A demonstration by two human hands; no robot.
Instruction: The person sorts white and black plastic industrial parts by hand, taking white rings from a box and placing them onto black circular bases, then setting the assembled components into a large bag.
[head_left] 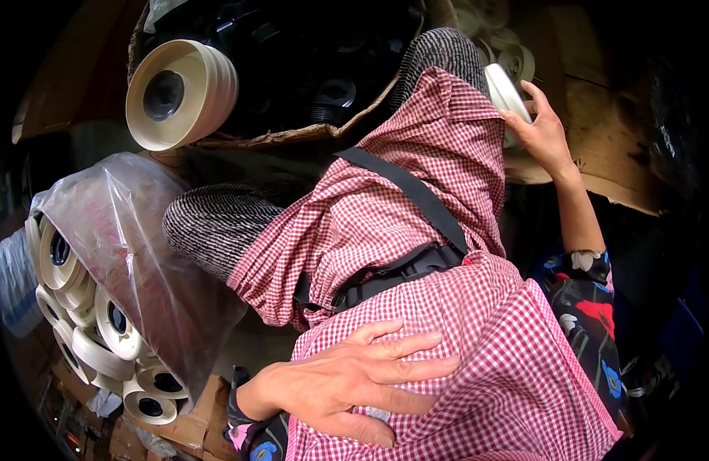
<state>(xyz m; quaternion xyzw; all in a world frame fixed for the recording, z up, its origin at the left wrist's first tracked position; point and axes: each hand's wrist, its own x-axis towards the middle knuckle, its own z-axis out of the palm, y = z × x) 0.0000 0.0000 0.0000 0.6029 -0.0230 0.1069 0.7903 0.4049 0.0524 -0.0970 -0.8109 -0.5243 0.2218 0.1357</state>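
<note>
Right hand: the right hand [543, 131] reaches up and out, fingers spread and curled around the rim of a cream plastic spool [505, 96], which it grips at the upper right, just above the raised knee.
Left hand: the left hand [354, 380] lies flat and open on the red-and-white checked apron [493, 369], fingers extended, holding nothing.
Cardboard box: a torn, open cardboard box [308, 134] at top centre holds dark round parts, too shadowed to make out; a stack of cream spools [182, 92] with a dark hub leans at its left edge.
Plastic bag: a clear, crinkled plastic bag [132, 230] at the left holds more cream spools [101, 338], round with dark centre holes, piled loosely.
Behind the hand: further pale spools [516, 58] sit on a wooden surface [600, 146], partly hidden by the knee.
Clothing: a black strap [408, 192] crosses the apron; a floral sleeve [589, 300] covers the right forearm.
Edges: the rim of the view falls into darkness.
</note>
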